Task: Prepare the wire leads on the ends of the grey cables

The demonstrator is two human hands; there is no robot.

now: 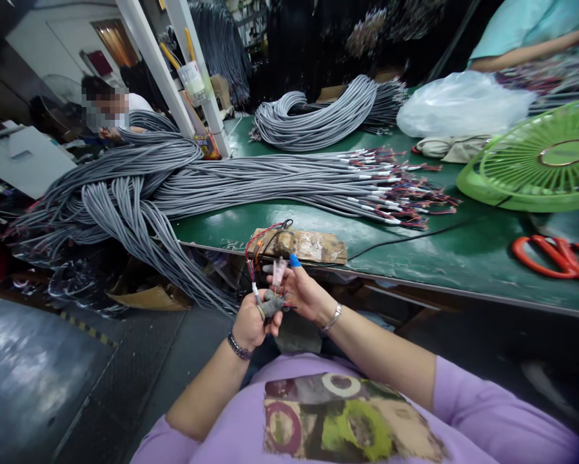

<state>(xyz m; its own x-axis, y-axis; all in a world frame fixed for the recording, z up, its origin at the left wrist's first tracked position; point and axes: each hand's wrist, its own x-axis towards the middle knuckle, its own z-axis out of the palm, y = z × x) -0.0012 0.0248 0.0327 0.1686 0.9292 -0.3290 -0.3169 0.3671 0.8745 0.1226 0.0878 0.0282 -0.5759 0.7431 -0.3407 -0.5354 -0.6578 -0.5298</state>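
My left hand (251, 321) is closed on the end of a grey cable (255, 290), whose white sleeve and thin coloured wires stick up out of the grip. Dirty grey wrapping (272, 304) covers fingertips there. Close beside it, my right hand (303, 291) has its fingers curled in, with a blue cover (294, 260) on the thumb tip. A pale pinkish piece (278, 273) shows at its fingers; whether it is a finger wrapping or a held part, I cannot tell. Thin wire ends lie between both hands. Behind them, a worn wooden block (321, 247) sits at the bench edge.
A large bundle of grey cables (251, 180) with bare wire ends lies across the green bench (415, 258) and hangs off its left side. Further back are a coiled cable bundle (318, 119) and a plastic bag (463, 106). Right: green fan (555, 151), red-handled scissors (545, 254). Two people work beyond.
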